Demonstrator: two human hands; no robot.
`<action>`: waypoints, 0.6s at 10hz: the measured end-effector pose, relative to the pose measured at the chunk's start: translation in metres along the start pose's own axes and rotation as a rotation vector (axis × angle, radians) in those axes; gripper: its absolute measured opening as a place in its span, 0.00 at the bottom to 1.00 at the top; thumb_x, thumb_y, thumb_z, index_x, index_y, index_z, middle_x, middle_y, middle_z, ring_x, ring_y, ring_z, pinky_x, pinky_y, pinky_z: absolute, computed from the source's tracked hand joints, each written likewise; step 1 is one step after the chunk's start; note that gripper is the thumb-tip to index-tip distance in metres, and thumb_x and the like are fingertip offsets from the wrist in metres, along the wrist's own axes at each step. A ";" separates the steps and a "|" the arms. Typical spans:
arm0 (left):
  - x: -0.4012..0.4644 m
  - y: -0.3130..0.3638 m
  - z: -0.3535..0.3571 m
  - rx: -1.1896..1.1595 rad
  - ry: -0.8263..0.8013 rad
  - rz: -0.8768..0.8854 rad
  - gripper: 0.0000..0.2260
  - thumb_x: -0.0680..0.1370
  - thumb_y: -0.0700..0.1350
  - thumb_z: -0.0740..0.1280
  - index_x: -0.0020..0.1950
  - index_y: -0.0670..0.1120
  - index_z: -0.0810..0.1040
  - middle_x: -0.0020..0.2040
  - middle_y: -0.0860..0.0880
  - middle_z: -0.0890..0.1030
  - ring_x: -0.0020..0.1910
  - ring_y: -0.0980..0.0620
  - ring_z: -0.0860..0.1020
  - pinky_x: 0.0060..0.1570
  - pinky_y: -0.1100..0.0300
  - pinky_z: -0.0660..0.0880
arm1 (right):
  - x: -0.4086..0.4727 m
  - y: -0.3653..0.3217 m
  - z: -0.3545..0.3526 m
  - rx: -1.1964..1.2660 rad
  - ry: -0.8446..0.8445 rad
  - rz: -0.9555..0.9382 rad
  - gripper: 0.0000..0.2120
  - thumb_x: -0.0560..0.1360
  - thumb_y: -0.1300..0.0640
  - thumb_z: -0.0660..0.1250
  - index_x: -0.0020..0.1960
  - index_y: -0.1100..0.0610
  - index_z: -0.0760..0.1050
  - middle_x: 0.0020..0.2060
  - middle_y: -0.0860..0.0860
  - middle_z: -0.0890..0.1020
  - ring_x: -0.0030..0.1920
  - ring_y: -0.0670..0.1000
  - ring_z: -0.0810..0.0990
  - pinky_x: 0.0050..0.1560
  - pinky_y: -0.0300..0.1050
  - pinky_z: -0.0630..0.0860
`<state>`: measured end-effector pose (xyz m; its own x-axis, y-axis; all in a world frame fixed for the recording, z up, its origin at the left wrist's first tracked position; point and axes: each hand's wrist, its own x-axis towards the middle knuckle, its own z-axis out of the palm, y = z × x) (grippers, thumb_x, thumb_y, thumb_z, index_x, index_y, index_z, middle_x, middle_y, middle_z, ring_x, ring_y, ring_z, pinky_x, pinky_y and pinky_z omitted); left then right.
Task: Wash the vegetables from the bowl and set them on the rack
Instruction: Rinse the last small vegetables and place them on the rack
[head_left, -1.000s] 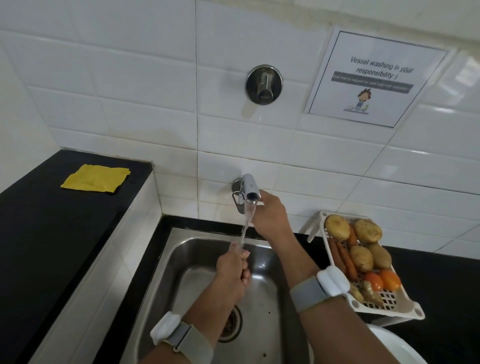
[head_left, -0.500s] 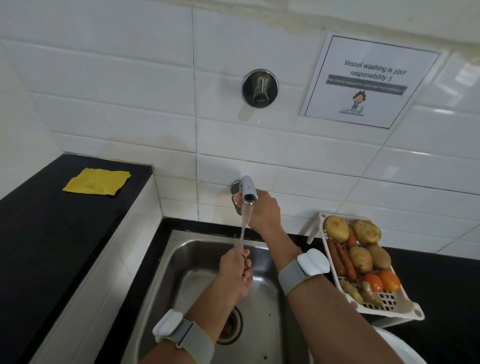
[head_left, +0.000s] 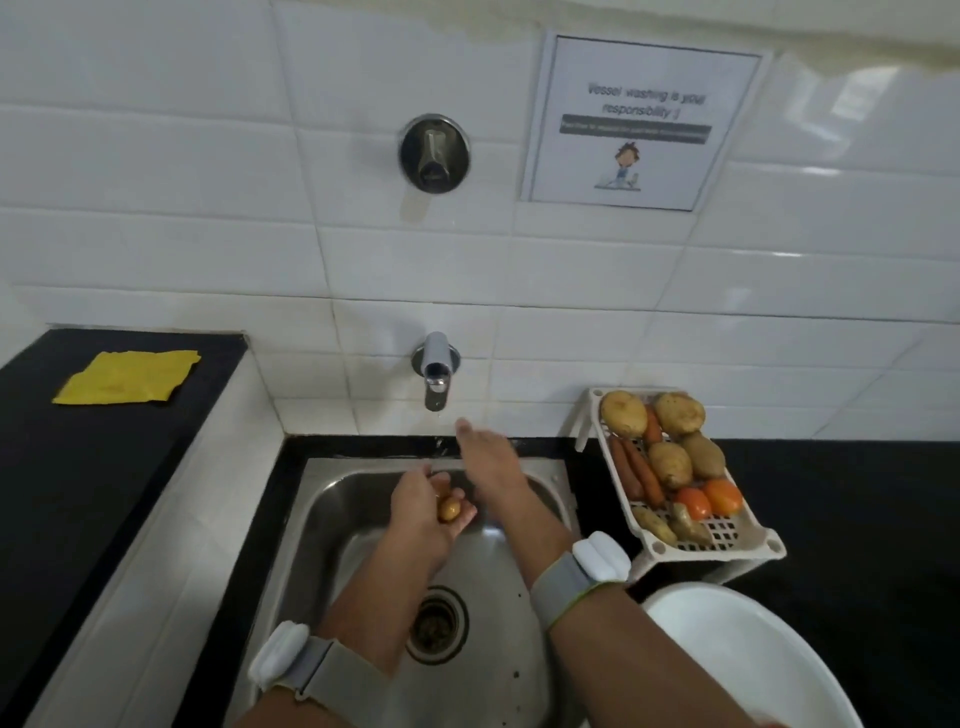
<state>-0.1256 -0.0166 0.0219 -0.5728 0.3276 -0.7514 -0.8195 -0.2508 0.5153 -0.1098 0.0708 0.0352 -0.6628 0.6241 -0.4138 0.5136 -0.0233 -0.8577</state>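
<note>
My left hand (head_left: 422, 512) cups a small brown vegetable (head_left: 448, 508) over the steel sink (head_left: 332, 499), fingers curled round it. My right hand (head_left: 487, 457) hovers flat, fingers straight, just below the tap spout (head_left: 436, 371), holding nothing. Only a drip hangs from the tap. On the counter to the right, a white slotted rack (head_left: 727, 538) carries potatoes (head_left: 623, 413), carrots (head_left: 636, 470), two tomatoes (head_left: 709, 499) and ginger pieces. The white bowl (head_left: 737, 644) sits at the bottom right, its inside bare where visible.
A yellow cloth (head_left: 127, 375) lies on the raised black ledge at left. A round wall valve (head_left: 434, 154) and a paper notice (head_left: 641, 122) hang on the white tiles. The sink drain (head_left: 437, 623) is below my forearms. Black counter extends right of the rack.
The water stream has stopped. My right hand left the tap and dropped down beside my left hand, which now shows the small vegetable in its palm.
</note>
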 end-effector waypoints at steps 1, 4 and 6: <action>-0.014 -0.003 0.012 0.145 -0.054 -0.003 0.21 0.83 0.56 0.61 0.53 0.38 0.81 0.48 0.37 0.84 0.50 0.39 0.82 0.47 0.46 0.77 | -0.016 0.027 -0.003 0.333 -0.174 0.305 0.28 0.86 0.39 0.55 0.48 0.59 0.82 0.36 0.54 0.81 0.35 0.51 0.77 0.40 0.44 0.76; -0.042 -0.035 0.048 0.511 -0.036 0.325 0.21 0.75 0.63 0.62 0.61 0.52 0.80 0.59 0.46 0.82 0.60 0.44 0.79 0.59 0.47 0.77 | -0.032 0.046 -0.052 0.221 -0.117 0.155 0.11 0.84 0.59 0.62 0.54 0.64 0.80 0.31 0.51 0.78 0.26 0.46 0.75 0.26 0.39 0.72; -0.029 -0.046 0.047 0.587 0.016 0.265 0.25 0.81 0.57 0.63 0.74 0.44 0.74 0.72 0.42 0.75 0.70 0.41 0.74 0.71 0.44 0.68 | -0.042 0.061 -0.080 -0.501 -0.283 0.051 0.13 0.81 0.63 0.66 0.64 0.63 0.81 0.40 0.53 0.82 0.34 0.49 0.80 0.40 0.45 0.81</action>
<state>-0.0721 0.0282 0.0395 -0.7609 0.3081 -0.5711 -0.5269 0.2204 0.8208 -0.0074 0.1062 0.0250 -0.7151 0.3966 -0.5756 0.6982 0.3676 -0.6143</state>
